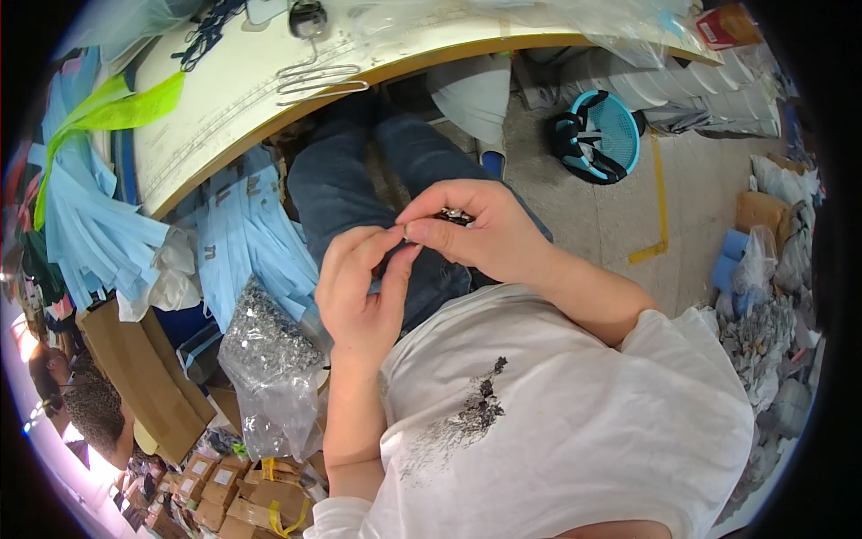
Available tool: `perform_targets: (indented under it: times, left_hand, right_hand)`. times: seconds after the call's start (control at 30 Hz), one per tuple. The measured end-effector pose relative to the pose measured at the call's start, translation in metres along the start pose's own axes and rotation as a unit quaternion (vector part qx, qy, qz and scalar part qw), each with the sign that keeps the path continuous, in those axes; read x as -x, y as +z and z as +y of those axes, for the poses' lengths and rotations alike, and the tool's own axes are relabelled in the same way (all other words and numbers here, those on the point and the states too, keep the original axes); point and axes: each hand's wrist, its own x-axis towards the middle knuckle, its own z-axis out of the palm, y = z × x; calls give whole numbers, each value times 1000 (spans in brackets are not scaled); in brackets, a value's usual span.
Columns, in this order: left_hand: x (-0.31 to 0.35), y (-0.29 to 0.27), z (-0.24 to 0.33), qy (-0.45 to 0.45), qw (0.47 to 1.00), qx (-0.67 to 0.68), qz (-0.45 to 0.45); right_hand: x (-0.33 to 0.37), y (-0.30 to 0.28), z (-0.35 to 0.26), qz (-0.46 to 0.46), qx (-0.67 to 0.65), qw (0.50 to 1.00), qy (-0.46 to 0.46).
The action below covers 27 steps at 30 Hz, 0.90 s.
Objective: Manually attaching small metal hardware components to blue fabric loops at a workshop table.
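Note:
Above my lap, my left hand (364, 283) and my right hand (485, 234) meet at their fingertips. Thumb and forefinger of each are pinched together around something small; a glint shows there, but its kind is too small to make out. Several small shiny metal pieces (455, 216) are tucked under the curled fingers of my right hand. Left of my legs, light blue straps (242, 225) hang down with small metal clips on some of them. Beside my left forearm stands a clear plastic bag (269, 346) full of small silvery metal parts.
A white table (224, 117) curves across the front, carrying a bent wire rack (319, 79). More blue straps (99, 216) and a lime-green strip (108, 108) drape over its left end. A turquoise basket (620, 135) is on the floor at right. Cardboard boxes (220, 490) and another person (94, 404) are behind left.

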Motion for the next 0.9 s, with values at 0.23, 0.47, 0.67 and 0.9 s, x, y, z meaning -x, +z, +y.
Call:
perform_targets:
  times: [0.23,0.47,0.67,0.9]
  left_hand:
    - [2,7,-4,47,997,7,55]
    - [6,1,-3,-24,984,175,18]
    - [10,1,-4,-43,981,189,-8]
    - [1,-6,0,-148,975,164,-13]
  right_hand:
    - [1,1,6,33,-91,994,54]
    - [-1,4,9,40,-116,991,58]
    - [2,2,5,13,-120,991,50]
    - [-1,3,4,0,-47,999,2]
